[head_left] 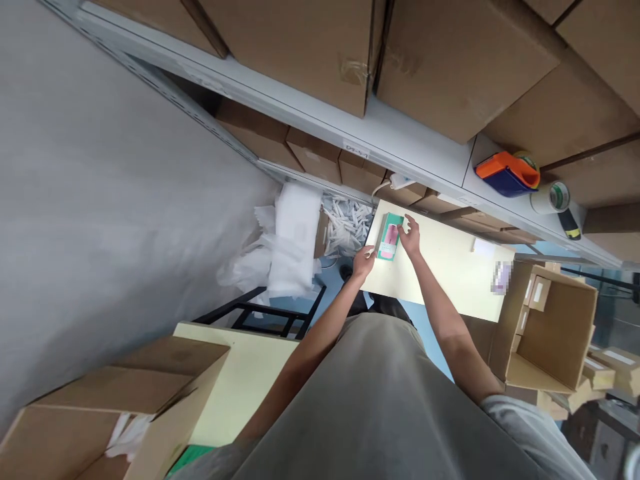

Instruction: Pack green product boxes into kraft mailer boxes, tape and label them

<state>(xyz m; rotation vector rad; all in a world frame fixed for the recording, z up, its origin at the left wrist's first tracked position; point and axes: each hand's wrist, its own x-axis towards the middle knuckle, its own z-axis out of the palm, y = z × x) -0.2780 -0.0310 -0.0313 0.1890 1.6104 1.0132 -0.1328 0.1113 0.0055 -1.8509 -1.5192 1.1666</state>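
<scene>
A green flat box (389,248) with a pink picture on its front lies on the cream tabletop (440,273), near the left end. My left hand (364,261) is at the box's lower left edge, its fingers stretched toward the side; whether they touch it I cannot tell. At the upper right of the box is my right hand (411,237), with fingers apart and curved, the fingertips by the box's edge. Neither hand is wrapped round the box.
Cardboard boxes (300,47) fill the shelf above the table. An orange tape dispenser (507,173) and a tape roll (550,198) sit on its edge. An open carton (555,333) stands at the right, another (85,413) at lower left. White wrapping (297,240) lies left of the table.
</scene>
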